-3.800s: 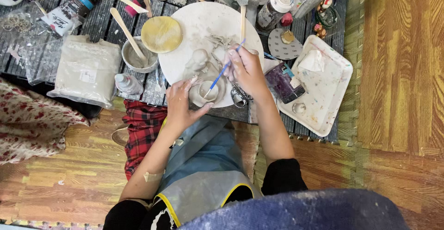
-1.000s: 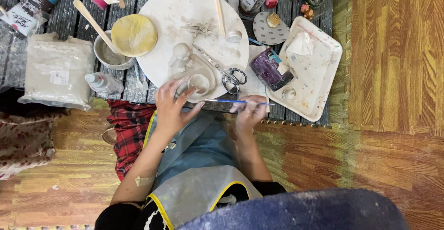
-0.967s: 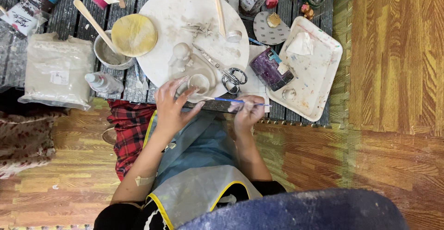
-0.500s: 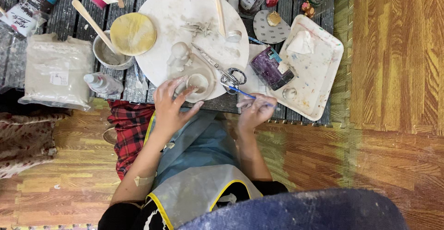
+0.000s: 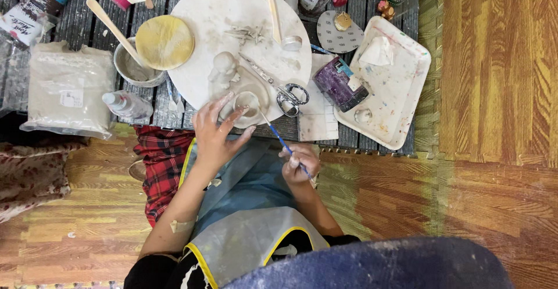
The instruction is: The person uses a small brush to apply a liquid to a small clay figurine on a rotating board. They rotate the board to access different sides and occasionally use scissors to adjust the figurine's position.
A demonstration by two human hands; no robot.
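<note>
Heads up, your left hand (image 5: pixel 214 133) is cupped on the small clay cup (image 5: pixel 247 104) at the round board's (image 5: pixel 232 15) near edge while your right hand (image 5: pixel 301 162) pinches the blue-handled brush (image 5: pixel 279 139), so one hard poke could tip it into the little clay figure (image 5: pixel 222 71).

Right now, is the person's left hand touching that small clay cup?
Touching. The head view shows the left hand with its fingers wrapped against the side of the small clay cup, no gap between them.

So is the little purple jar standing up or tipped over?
Tipped over. The purple glass jar lies on its side between the round white clay-smeared board and the white plastic tray, its side facing up.
</note>
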